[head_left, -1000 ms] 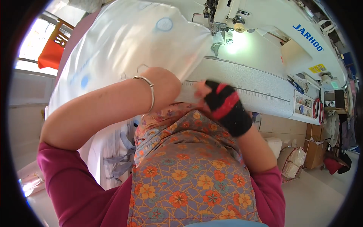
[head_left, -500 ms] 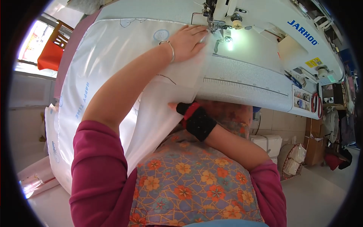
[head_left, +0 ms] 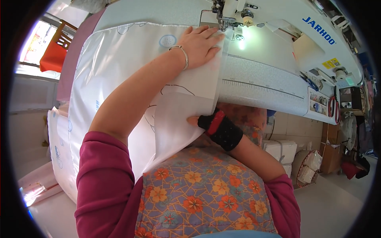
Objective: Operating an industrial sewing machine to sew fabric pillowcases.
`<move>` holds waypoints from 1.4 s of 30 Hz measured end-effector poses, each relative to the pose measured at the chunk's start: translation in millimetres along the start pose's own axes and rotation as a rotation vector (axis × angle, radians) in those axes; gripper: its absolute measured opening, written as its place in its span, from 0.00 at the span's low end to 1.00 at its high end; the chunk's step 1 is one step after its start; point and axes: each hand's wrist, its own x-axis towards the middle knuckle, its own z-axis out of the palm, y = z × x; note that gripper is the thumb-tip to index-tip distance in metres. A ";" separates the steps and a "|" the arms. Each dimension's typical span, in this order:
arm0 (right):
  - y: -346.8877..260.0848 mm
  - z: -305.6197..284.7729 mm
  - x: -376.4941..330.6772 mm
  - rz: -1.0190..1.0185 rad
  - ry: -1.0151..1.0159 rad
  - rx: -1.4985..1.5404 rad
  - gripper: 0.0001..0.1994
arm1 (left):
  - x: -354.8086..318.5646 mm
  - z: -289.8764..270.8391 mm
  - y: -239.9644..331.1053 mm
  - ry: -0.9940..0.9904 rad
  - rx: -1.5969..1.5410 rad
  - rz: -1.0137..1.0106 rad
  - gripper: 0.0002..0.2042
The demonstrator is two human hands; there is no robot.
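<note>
A large white printed sheet of thin, shiny material [head_left: 119, 59] covers the left of the sewing table, its right edge running up to the presser foot of a white sewing machine [head_left: 278, 20]. My left hand [head_left: 199, 44] lies flat on the sheet with fingers spread, just below and left of the presser foot [head_left: 224, 24]. Lower down, at the table's front edge, my right hand [head_left: 216, 127] in a black and red fingerless glove pinches the sheet's hanging edge. Its thumb shows on top; the other fingers are hidden underneath.
A ruler scale [head_left: 262, 88] runs along the table's front edge. Blue-handled scissors [head_left: 309, 81], red-handled scissors [head_left: 332, 109] and a tray of bobbins [head_left: 318, 102] are at the right. Below stand wrapped white bundles [head_left: 281, 150] and a basket [head_left: 308, 168]. An orange-covered chair [head_left: 55, 53] is far left.
The sheet and both hands have shifted slightly to the right. My left hand's fingers have spread wider, and my right hand is a little lower, still gripping the edge.
</note>
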 end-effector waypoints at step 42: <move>17.0 -4.1 -11.1 0.016 0.184 0.263 0.25 | 0.5 -1.1 6.8 -0.002 0.046 0.003 0.21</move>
